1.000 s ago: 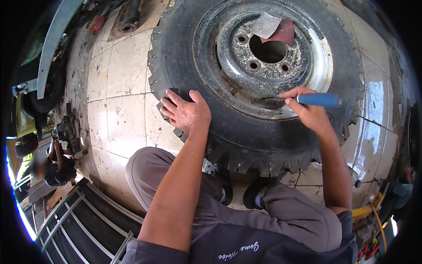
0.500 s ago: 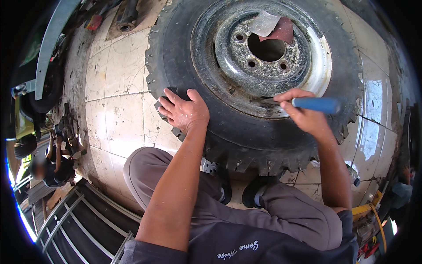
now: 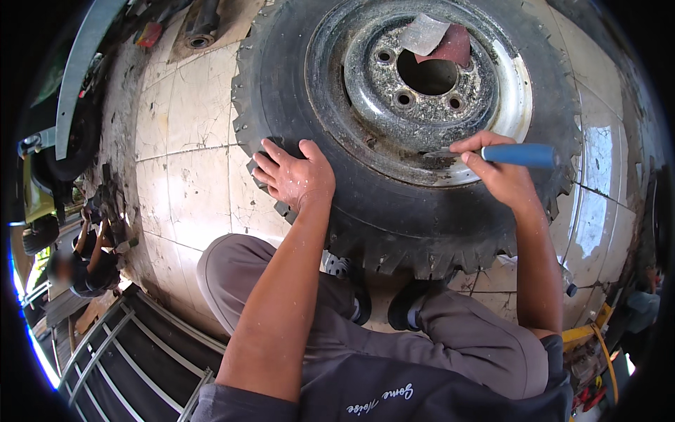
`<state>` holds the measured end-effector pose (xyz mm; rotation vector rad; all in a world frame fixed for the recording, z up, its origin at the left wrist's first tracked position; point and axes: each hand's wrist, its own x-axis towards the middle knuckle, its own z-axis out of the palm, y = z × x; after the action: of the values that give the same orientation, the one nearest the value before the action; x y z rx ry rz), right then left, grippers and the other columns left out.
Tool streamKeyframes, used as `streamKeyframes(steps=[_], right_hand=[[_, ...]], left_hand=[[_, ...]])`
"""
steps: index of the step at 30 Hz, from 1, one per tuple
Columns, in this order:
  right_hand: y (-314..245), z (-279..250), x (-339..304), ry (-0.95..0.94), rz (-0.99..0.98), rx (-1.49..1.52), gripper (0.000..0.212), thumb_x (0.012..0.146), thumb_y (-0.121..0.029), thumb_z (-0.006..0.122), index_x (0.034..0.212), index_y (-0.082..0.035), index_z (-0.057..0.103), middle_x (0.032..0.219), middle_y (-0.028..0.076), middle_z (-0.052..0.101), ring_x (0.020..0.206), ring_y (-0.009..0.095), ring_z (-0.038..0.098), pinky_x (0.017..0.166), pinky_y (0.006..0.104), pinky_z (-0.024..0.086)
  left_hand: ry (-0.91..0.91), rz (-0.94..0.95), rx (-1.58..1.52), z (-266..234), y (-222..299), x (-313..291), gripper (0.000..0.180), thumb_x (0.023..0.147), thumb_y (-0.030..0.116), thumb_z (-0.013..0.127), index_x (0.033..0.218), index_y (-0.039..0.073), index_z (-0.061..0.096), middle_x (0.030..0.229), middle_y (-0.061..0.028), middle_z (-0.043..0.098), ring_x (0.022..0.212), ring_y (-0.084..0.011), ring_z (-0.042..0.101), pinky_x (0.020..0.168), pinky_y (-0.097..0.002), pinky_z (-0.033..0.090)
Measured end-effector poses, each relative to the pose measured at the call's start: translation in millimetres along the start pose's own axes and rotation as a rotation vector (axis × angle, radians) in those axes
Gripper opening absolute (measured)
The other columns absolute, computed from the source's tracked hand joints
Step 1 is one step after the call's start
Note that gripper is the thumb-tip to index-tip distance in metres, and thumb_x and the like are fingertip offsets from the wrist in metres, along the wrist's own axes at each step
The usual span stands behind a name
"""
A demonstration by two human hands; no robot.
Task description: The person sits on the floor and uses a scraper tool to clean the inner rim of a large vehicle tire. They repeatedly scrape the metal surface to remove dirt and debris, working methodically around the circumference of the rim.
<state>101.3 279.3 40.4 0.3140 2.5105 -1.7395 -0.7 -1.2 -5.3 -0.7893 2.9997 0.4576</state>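
A large black rubber tyre with chunky tread point(image 3: 394, 211) lay flat on the cracked cream tiled floor point(image 3: 190, 169), its worn grey steel rim point(image 3: 429, 84) facing up. The left hand point(image 3: 295, 176) pressed down on the tyre's near sidewall, fingers point(image 3: 271, 156) spread apart. The right hand point(image 3: 496, 172) had its fingers clamped on a blue-handled tool point(image 3: 517, 155) — the metal tip sat at the rim's edge. A scrap of red-and-grey sandpaper point(image 3: 439, 39) rested on the hub.
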Motion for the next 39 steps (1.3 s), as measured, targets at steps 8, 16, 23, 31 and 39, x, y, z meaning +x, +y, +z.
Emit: streamKeyframes(steps=[8,16,23,31,39], right_hand=[[6,11,-8,0.013,-0.095,-0.091,0.010,0.088,-0.009,0.066,0.095,-0.003,0.070,0.089,0.010,0.073,0.086,0.020,0.070,0.077,0.0326,0.052],[-8,18,-7,0.011,-0.116,-0.102,0.008,0.087,-0.006,0.067,0.094,-0.005,0.069,0.086,0.008,0.073,0.081,0.018,0.070,0.074,0.0302,0.053],[-22,13,-8,-0.022,-0.011,-0.274,0.013,0.090,-0.012,0.066,0.101,-0.005,0.069,0.092,0.008,0.071,0.084,0.016,0.068,0.075,0.0292,0.052],[-47,-12,-31,0.058,-0.040,-0.447,0.020,0.089,-0.017,0.068,0.104,-0.004,0.070,0.099,0.010,0.071,0.090,0.019,0.068,0.078,0.0313,0.052],[-167,-40,-63,0.069,0.122,-0.606,0.026,0.087,-0.025,0.069,0.096,-0.001,0.068,0.084,0.010,0.069,0.072,0.020,0.066,0.066,0.0323,0.049]], left_hand=[[-0.008,-0.006,0.012,0,-1,-2,0.077,0.091,0.045,0.043,0.155,0.009,0.023,0.162,-0.0194,0.018,0.149,-0.0410,0.013,0.117,-0.0523,0.021],[-0.005,-0.013,0.009,-1,0,-1,0.076,0.091,0.045,0.044,0.156,0.010,0.023,0.162,-0.0188,0.017,0.149,-0.0405,0.013,0.117,-0.0523,0.020],[0.023,-0.006,0.012,3,-6,0,0.075,0.090,0.044,0.045,0.155,0.010,0.025,0.161,-0.0196,0.019,0.149,-0.0417,0.014,0.117,-0.0533,0.020],[0.003,-0.008,0.011,-5,1,-2,0.075,0.090,0.043,0.045,0.156,0.012,0.025,0.161,-0.0194,0.019,0.149,-0.0415,0.014,0.116,-0.0541,0.021],[-0.243,0.049,-0.188,-33,-15,0,0.080,0.092,0.047,0.049,0.157,0.013,0.018,0.164,-0.0178,0.006,0.151,-0.0396,0.000,0.118,-0.0586,0.011]])
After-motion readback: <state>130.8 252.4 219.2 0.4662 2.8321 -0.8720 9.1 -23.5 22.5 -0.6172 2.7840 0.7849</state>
